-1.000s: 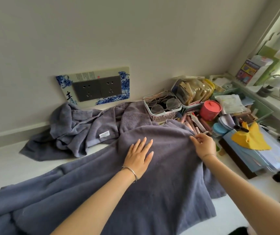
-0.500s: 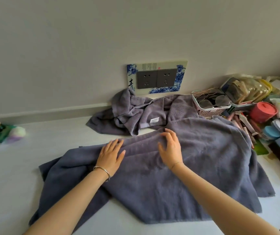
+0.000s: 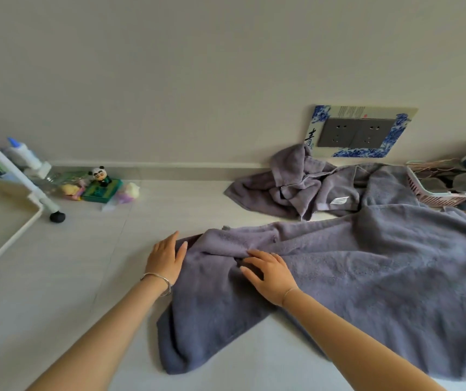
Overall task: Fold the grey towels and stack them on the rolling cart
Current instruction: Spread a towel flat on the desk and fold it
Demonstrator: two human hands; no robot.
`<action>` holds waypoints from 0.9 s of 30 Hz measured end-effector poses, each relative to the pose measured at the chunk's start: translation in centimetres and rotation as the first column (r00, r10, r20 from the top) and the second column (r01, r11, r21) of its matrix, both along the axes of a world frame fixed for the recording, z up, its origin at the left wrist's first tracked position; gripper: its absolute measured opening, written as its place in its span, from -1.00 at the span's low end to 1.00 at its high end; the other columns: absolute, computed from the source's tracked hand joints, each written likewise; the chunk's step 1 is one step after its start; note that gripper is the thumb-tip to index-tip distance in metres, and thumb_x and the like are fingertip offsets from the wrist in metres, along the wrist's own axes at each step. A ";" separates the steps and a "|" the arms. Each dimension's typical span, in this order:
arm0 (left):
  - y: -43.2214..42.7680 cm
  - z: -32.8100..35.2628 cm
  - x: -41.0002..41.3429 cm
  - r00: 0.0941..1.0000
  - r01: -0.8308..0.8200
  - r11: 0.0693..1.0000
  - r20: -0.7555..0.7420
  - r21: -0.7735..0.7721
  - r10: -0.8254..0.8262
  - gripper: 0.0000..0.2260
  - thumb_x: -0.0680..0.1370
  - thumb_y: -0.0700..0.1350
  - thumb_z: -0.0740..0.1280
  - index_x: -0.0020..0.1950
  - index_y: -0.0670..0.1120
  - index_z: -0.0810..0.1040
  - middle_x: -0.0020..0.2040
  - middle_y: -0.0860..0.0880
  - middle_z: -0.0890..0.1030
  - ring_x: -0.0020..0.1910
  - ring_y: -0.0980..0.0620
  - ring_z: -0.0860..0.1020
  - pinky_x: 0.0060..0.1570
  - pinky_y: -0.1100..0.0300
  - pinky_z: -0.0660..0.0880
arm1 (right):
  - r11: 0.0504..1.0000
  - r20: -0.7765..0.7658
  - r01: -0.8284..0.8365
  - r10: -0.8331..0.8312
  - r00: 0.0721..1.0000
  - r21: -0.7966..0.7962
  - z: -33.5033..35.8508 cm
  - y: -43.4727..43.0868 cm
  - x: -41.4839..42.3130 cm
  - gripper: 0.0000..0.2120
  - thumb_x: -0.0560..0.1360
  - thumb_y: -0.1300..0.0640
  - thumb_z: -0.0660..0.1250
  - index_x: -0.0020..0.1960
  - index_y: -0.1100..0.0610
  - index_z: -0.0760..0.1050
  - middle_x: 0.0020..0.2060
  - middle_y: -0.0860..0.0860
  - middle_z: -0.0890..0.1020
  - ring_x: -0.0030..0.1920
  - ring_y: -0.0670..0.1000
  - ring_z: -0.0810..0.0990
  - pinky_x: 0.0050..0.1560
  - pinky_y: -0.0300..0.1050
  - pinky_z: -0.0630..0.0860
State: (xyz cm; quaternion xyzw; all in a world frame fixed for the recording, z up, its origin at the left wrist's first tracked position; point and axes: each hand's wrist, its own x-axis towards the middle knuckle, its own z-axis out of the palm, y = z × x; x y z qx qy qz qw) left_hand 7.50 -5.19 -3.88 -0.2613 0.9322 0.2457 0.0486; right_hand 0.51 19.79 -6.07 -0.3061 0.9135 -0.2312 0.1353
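- Left hand (image 3: pixel 165 258): fingers straight and close together, laid flat at the left edge of the spread grey towel (image 3: pixel 367 272). The thumb rests on the cloth. Nothing is gripped.
- Right hand (image 3: pixel 270 273): fingers (image 3: pixel 250 253) slightly spread and relaxed, pressing palm-down on the towel just below a raised crease. Nothing is pinched.
- Wrists: a plain silver bangle (image 3: pixel 157 280) on the left, a thin bracelet (image 3: pixel 289 292) on the right.
- Spread grey towel: thick terry, soft nap, dull grey-violet. It lies on the pale floor (image 3: pixel 85 263), rumpled under both hands, with a long tongue hanging toward the viewer and the bulk running off to the right.
- Second grey towel (image 3: pixel 296 187): same cloth, crumpled in a heap against the wall, touching the far edge of the spread one. It carries a small white label (image 3: pixel 339 200), print too small to read.
- Rolling cart (image 3: pixel 15 230): white tray with a rounded rim, slim white post and black foot, at the left margin, well apart from both towels.
- Beside the cart foot: a panda figure (image 3: pixel 98 174) on a green box (image 3: pixel 102 189), and a clear bottle with a blue cap (image 3: pixel 23 152).
- At the right edge: a pink slatted basket (image 3: pixel 446 190), partly overlapped by towel; its contents are blurred.
- Wall: a dark grey double socket (image 3: pixel 358 132) in a blue-and-white patterned surround. One black character, 青 (image 3: pixel 310 136), is legible; the fine print above is not.
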 end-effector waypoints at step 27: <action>-2.2 7.2 1.6 0.942 -0.003 0.496 -0.163 0.868 0.292 -0.88 0.62 -0.03 0.18 0.11 0.04 0.46 0.04 0.02 0.57 -0.02 0.10 0.53 -0.09 0.20 0.48 | 0.936 0.638 0.184 0.054 0.769 -0.301 9.6 -4.8 -4.7 -0.83 0.57 0.07 0.24 -0.06 0.16 0.53 -0.13 0.05 0.56 -0.05 -0.02 0.48 0.10 -0.13 0.39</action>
